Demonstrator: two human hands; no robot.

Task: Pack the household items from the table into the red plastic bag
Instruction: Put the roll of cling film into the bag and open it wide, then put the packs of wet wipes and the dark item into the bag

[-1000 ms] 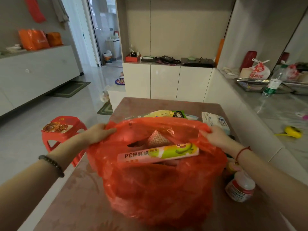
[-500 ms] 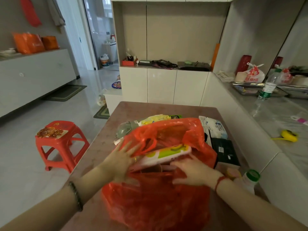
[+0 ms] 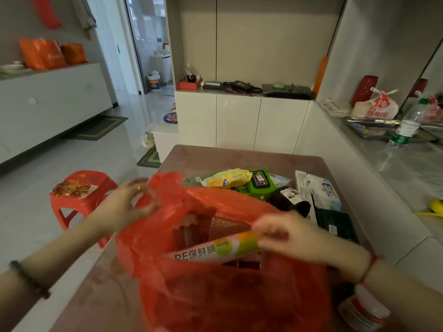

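The red plastic bag stands open on the brown table right in front of me. A long cling-film box sticks out of its mouth, with other packs under it. My left hand grips the bag's left handle and lifts it. My right hand pinches the right end of the cling-film box at the bag's rim. Behind the bag lie a yellow pack, a green wipes pack, a dark pouch, a white-blue pack and a dark green box.
A white bottle with a red label stands at the bag's right, under my right forearm. A red stool sits on the floor left of the table. A grey counter with a water bottle runs along the right.
Both hands came off the bag's front. The left went up to the left handle and raised it; the right moved onto the end of the cling-film box. The bag's mouth has opened wider.
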